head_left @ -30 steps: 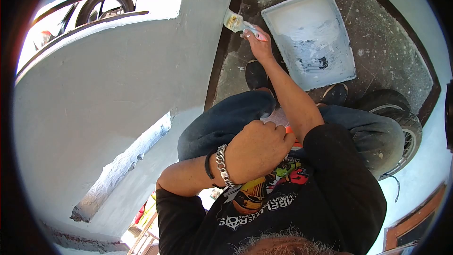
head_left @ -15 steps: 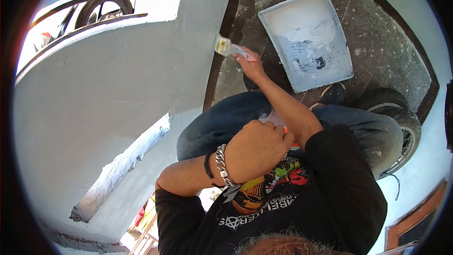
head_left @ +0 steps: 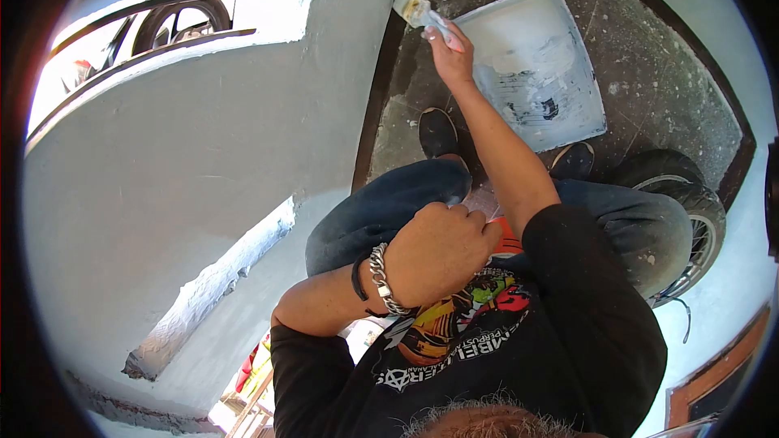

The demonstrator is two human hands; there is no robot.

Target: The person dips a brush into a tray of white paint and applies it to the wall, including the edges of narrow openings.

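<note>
My right hand (head_left: pixel 451 55) is closed round the handle of a paintbrush (head_left: pixel 414 8), its paint-stained bristles pointing up and left. The brush is over the dark tiled floor, between the grey wall and a paint tray (head_left: pixel 560 57). White paint coats the tray's far part, and its ribbed near end has dark patches. The hand and forearm cover part of the tray's left side. My left hand (head_left: pixel 442 255) is curled in front of my chest, back upward, a chain bracelet (head_left: pixel 381 280) on the wrist. Its fingertips are hidden, so I cannot see whether it holds anything.
To the left rises the grey wall (head_left: pixel 203 138), with a barred opening and a rough slanted slot. A dark border strip (head_left: pixel 380 89) runs along its foot. My shoes (head_left: pixel 439 131) are close to the tray. A wheel (head_left: pixel 698 227) lies to the right, beside my knee.
My right hand has carried the paintbrush forward and to the right, away from the wall's foot. My left shoe shows more now. The left hand has hardly moved.
</note>
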